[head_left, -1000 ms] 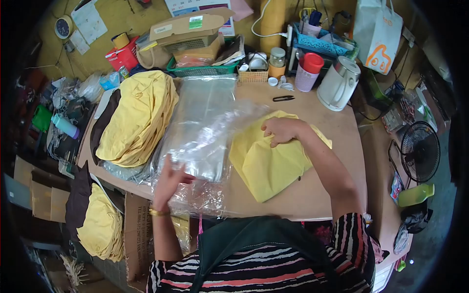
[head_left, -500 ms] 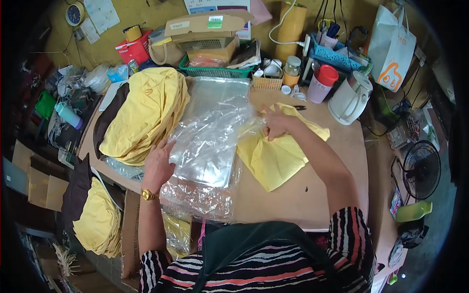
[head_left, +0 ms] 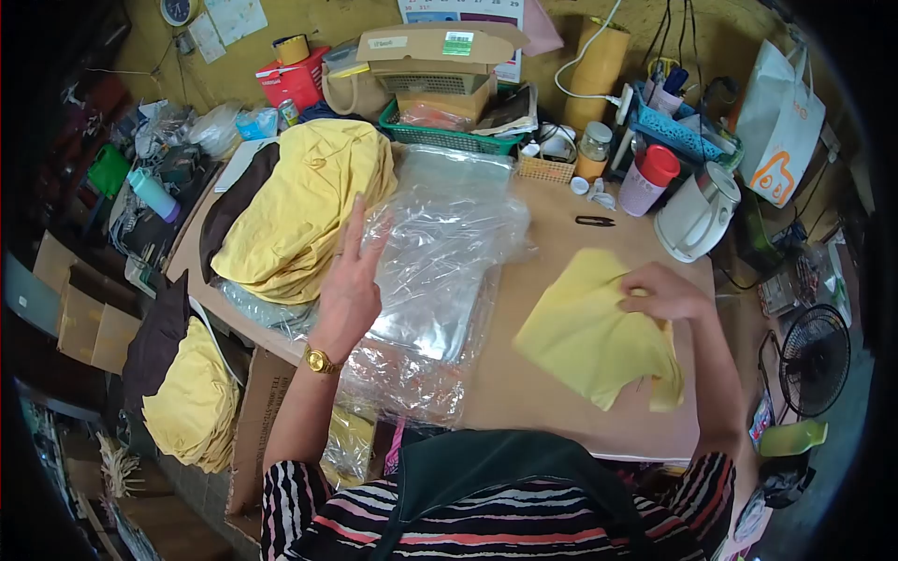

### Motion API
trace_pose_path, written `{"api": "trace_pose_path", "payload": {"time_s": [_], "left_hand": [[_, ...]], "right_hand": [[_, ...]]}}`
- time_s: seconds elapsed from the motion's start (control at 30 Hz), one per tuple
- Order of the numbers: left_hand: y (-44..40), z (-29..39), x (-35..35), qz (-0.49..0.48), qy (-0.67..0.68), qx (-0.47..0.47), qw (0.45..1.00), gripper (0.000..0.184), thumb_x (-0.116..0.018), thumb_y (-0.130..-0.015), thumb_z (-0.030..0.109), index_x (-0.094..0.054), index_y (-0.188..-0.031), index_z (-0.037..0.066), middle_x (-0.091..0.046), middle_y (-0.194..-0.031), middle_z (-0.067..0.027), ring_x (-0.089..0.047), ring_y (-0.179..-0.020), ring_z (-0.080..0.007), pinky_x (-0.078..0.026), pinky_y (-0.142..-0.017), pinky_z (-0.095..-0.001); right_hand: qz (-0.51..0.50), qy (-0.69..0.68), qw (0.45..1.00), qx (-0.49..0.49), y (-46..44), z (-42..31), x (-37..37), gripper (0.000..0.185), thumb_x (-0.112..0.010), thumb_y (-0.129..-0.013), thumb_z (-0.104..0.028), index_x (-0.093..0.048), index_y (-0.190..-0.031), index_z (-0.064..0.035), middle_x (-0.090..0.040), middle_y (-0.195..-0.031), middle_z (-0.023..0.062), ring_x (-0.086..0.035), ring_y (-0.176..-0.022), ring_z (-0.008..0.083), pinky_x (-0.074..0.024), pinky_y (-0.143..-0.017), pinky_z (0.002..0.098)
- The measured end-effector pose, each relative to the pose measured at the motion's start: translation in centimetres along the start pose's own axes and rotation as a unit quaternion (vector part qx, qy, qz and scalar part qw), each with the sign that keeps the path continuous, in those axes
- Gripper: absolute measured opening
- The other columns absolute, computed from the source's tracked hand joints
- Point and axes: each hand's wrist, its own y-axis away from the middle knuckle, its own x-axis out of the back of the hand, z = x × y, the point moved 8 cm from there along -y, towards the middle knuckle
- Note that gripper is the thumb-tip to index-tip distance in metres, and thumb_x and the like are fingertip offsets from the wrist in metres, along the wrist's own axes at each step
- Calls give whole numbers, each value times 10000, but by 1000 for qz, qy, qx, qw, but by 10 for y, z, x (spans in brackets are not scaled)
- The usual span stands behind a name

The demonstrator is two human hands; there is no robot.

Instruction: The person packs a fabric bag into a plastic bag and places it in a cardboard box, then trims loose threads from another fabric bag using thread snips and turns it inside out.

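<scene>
My right hand [head_left: 666, 292] pinches a yellow cloth piece [head_left: 585, 327] by its upper right part, at the right of the table. The cloth hangs in loose folds, its lower edge near the front of the tabletop. My left hand [head_left: 351, 290], with a gold watch on the wrist, is raised with its fingers apart and holds nothing. It is at the left edge of a stack of clear plastic bags [head_left: 426, 299]. Beyond that hand lies a large pile of yellow cloth [head_left: 309, 206] with a dark brown piece [head_left: 238, 206] along its left side.
Small black thread snips [head_left: 595, 222] lie on the brown tabletop [head_left: 505, 383]. A white kettle [head_left: 694, 215] and a pink cup [head_left: 641, 187] stand at the back right. A green basket [head_left: 449, 140] holds boxes behind the bags. More yellow cloth [head_left: 192, 402] hangs at the lower left.
My right hand has drawn the yellow cloth away from the plastic bags, to the right and nearer me. My left hand has lifted with its fingers spread. The camera view has shifted slightly.
</scene>
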Motion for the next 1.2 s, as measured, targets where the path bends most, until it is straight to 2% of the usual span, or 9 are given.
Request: {"api": "trace_pose_path", "payload": {"time_s": [0.17, 0.43, 0.53, 0.77, 0.87, 0.93, 1.03, 1.13, 1.2], "left_hand": [[-7, 75, -13, -73, 50, -72, 993, 641, -509, -616, -175, -467, -1247, -66, -102, -1559, -206, -410, -1289, -414, -505, -840, -377], [4, 195, -10, -176, 19, -339, 924, 722, -507, -763, -67, -321, -1444, 81, -182, -1556, -119, -270, -1375, -437, -573, -766, -381], [25, 221, -25, -200, -41, -385, 900, 730, -499, -768, -58, -299, -1457, 75, -236, -1537, -110, -282, -1386, -385, -581, -758, -353], [74, 232, -24, -241, 57, -422, 872, 625, -504, -809, -11, -348, -1413, 17, -247, -1532, -98, -234, -1414, -355, -558, -846, -367], [94, 195, -27, -298, 77, -378, 873, 463, -614, -841, 131, -510, -1267, -19, -272, -1518, -116, -246, -1411, -350, -423, -1028, -433], [90, 183, 10, -398, 72, -371, 836, 384, -611, -859, 202, -593, -1181, -7, -353, -1474, -159, -303, -1371, -393, -369, -1067, -454], [-3, 185, 86, -242, 305, -324, 862, 394, -600, -868, 268, -617, -1195, 48, -477, -1371, -222, -370, -1312, -450, -352, -1063, -461], [-87, 170, 46, 34, 150, -196, 969, 480, -653, -813, 438, -678, -1073, 36, -535, -1310, -209, -453, -1258, -397, -362, -1048, -424], [-121, 160, -30, -159, 46, -129, 978, 557, -639, -799, 502, -674, -1068, 14, -621, -1158, -220, -567, -1110, -377, -435, -956, -410]], "right_hand": [[214, -190, 955, -82, 72, -3, 7, 153, -649, -835, -141, -581, -772, -20, -560, -710, -17, -489, -727, 48, -406, -661, 247], [304, -390, 857, 143, -10, -73, -49, 52, -603, -899, -76, -601, -938, -42, -592, -789, -8, -529, -784, 69, -428, -704, 230], [310, -797, 516, 41, -51, -70, -75, 69, -564, -936, -96, -589, -979, -48, -609, -787, 4, -540, -765, 69, -432, -658, 240], [483, -673, 544, 134, -63, -60, -28, 67, -533, -956, -106, -579, -983, -67, -631, -805, 19, -579, -765, 119, -469, -678, 291], [639, -156, 753, 16, -2, -67, 17, 148, -585, -913, -165, -577, -993, -40, -645, -803, 93, -634, -737, 249, -517, -686, 383], [644, 27, 761, 71, 18, -90, 21, 158, -595, -890, -165, -588, -987, -41, -647, -811, 113, -638, -742, 267, -515, -676, 389], [489, 129, 855, 117, 18, -121, 10, 161, -608, -814, -136, -623, -954, -58, -658, -907, 161, -639, -809, 325, -512, -698, 424], [344, 184, 904, 174, 5, -157, -24, 141, -638, -803, -137, -635, -922, -61, -598, -822, 123, -613, -807, 317, -480, -680, 443], [296, 171, 924, 169, -5, -160, -44, 137, -631, -812, -137, -637, -923, -58, -600, -836, 120, -615, -811, 316, -480, -680, 442]]}}
